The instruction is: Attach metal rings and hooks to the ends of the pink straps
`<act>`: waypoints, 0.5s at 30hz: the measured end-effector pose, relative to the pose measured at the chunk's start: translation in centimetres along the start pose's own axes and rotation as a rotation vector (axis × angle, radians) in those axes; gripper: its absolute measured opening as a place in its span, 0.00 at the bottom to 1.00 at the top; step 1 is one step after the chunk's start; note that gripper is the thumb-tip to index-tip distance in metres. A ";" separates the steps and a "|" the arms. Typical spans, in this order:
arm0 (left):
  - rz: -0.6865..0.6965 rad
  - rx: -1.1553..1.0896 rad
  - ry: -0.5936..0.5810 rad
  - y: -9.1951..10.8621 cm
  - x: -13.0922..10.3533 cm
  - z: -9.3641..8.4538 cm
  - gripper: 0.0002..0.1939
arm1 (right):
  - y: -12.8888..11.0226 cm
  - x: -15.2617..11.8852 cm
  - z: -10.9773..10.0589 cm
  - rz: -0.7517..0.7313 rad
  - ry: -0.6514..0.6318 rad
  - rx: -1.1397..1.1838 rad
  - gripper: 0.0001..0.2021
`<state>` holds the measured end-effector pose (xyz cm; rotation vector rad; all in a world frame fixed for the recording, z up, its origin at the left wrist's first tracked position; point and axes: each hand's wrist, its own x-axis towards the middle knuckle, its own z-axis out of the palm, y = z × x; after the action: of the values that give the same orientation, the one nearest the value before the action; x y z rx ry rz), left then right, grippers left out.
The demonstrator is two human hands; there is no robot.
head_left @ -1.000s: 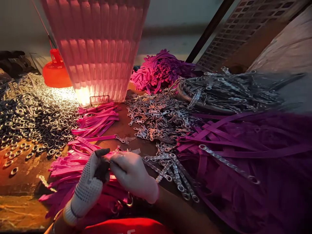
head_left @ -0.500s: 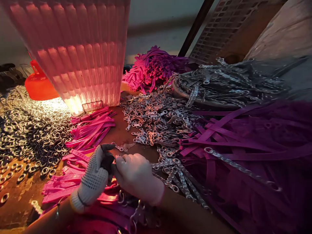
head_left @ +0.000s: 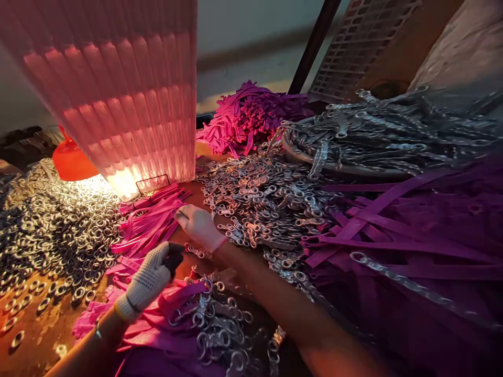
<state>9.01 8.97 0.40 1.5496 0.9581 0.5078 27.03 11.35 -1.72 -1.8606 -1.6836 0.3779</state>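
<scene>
My left hand (head_left: 153, 272), in a pale dotted glove with dark fingertips, is curled closed above the near pink straps (head_left: 157, 319); what it holds is hidden. My right hand (head_left: 198, 225), in a thin white glove, reaches farther forward. Its fingers are bent together at the right ends of another bunch of pink straps (head_left: 147, 228), and I cannot make out whether one is between them. Below the hands, several metal chain pieces with rings (head_left: 223, 324) lie over the near straps. A short chain piece (head_left: 194, 250) rests just under my right wrist.
Loose metal rings (head_left: 58, 225) heap at the left under a red lamp (head_left: 74, 159). A ribbed translucent panel (head_left: 133, 94) stands upright behind. Short chain links (head_left: 267, 204) pile mid-table; a basin (head_left: 349, 170) holds long chains. Purple straps (head_left: 424, 246) cover the right; more pink straps (head_left: 251, 118) lie behind.
My right hand has left my left hand and moved forward to the farther straps. My left hand stays nearly in place. The view has shifted slightly, showing more chains at the front.
</scene>
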 end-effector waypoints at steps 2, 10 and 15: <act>-0.059 -0.094 -0.087 -0.2 -1.5 -0.5 0.18 | -0.3 3.7 1.2 -0.036 -0.059 -0.066 0.17; -0.161 -0.522 0.030 -2.6 -3.6 -3.2 0.23 | -2.7 6.0 2.4 -0.179 -0.221 -0.227 0.16; -0.086 -0.254 0.131 -2.8 -0.1 -4.6 0.15 | -6.4 0.1 -1.0 -0.316 -0.321 -0.151 0.19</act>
<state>4.59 11.55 -1.30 1.2540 1.0138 0.6501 22.46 11.34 2.91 -1.6605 -2.2394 0.4446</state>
